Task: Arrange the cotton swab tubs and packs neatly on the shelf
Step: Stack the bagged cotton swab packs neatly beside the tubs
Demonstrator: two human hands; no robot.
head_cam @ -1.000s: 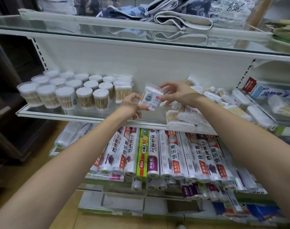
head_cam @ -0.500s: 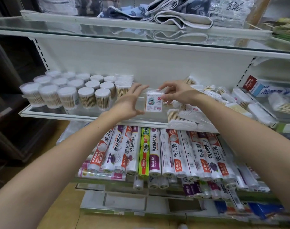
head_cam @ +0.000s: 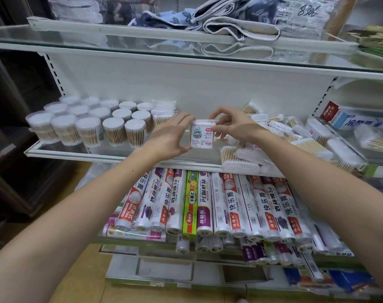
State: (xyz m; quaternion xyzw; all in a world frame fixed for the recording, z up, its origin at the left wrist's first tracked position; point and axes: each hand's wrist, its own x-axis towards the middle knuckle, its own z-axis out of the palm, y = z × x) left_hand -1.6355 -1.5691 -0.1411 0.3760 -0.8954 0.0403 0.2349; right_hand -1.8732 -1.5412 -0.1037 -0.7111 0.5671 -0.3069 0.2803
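A small clear cotton swab pack (head_cam: pixel 203 134) with a cartoon label is held upright between both hands above the middle of the glass shelf (head_cam: pixel 61 152). My left hand (head_cam: pixel 168 138) grips its left side, thumb under the bottom corner. My right hand (head_cam: pixel 232 125) pinches its top right edge. Round cotton swab tubs (head_cam: pixel 111 127) stand in rows on the left of the shelf. A loose heap of swab packs (head_cam: pixel 280 138) lies on the right.
Rolls of plastic wrap (head_cam: pixel 208 204) fill the sloped shelf below. Folded towels (head_cam: pixel 219 20) lie on the glass shelf above. Toothpaste boxes (head_cam: pixel 356 121) sit at the far right. A dark cabinet (head_cam: pixel 9 127) stands left of the shelving.
The pack has turned from tilted to upright with its label facing me. My left hand moved in from beside it and now holds its left side.
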